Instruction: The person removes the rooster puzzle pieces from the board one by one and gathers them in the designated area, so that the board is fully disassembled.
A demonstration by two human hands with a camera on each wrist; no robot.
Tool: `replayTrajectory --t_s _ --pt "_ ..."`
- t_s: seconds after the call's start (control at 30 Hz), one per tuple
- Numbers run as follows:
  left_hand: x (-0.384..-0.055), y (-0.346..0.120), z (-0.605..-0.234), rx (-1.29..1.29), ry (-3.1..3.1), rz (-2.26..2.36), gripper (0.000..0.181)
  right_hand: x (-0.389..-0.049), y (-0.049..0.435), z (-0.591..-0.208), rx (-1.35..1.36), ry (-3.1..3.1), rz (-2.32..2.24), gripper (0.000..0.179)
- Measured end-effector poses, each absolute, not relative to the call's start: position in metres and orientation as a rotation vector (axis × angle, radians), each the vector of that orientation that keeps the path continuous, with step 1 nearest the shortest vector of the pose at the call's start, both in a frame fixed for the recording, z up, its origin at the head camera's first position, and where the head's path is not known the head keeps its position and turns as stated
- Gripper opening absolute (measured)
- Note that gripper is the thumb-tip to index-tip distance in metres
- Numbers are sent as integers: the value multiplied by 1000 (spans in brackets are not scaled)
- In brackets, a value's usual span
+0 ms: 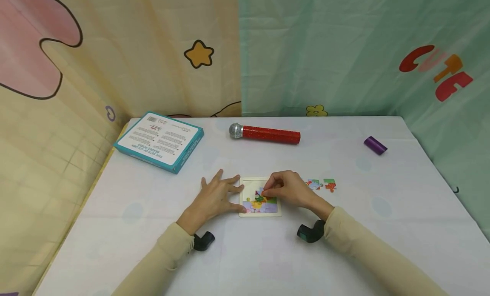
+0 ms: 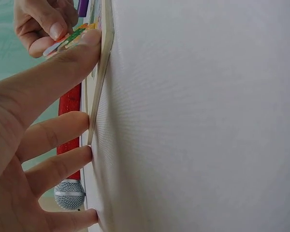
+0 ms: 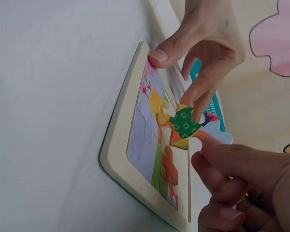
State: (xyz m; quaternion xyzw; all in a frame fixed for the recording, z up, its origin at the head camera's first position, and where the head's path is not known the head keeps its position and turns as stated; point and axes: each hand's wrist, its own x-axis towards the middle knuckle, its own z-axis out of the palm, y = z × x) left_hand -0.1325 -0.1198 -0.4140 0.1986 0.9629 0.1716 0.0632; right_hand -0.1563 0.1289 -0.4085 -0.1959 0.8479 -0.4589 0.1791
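Note:
A small jigsaw puzzle tray (image 1: 260, 215) with a cream rim lies flat in front of me, its near part filled with colourful pieces. My left hand (image 1: 212, 199) spreads its fingers along the tray's left side, the thumb resting on the near-left corner. Over the tray, my right hand (image 1: 292, 188) pinches a puzzle piece (image 3: 186, 123) between thumb and index finger. This piece shows a green patterned patch with orange and pale blue, and is tilted above the fitted pieces (image 3: 147, 130). Part of the tray's right side is hidden by my right hand in the head view.
Loose puzzle pieces (image 1: 329, 185) lie right of the tray, partly behind my right hand. A red toy microphone (image 1: 271, 135) lies farther back, a teal-edged box (image 1: 158, 139) at back left, and a purple cylinder (image 1: 375, 146) at back right. Curtains hang behind the white table (image 1: 245, 257).

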Motion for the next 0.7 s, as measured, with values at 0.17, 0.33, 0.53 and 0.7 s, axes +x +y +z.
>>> replayTrajectory --t_s 0.17,0.33,0.53,0.7 --pt "-133 -119 -414 591 2909 511 68 -156 136 -409 -587 2367 -1352 7" --pt "-132 -117 -414 573 2906 515 69 -153 145 -409 -516 2356 -1397 14" --pt "-131 -117 -414 581 2916 533 68 -150 170 -409 -333 2385 -1376 16" --pt "-131 -118 -414 581 2918 539 68 -146 195 -409 -214 2398 -1341 20"
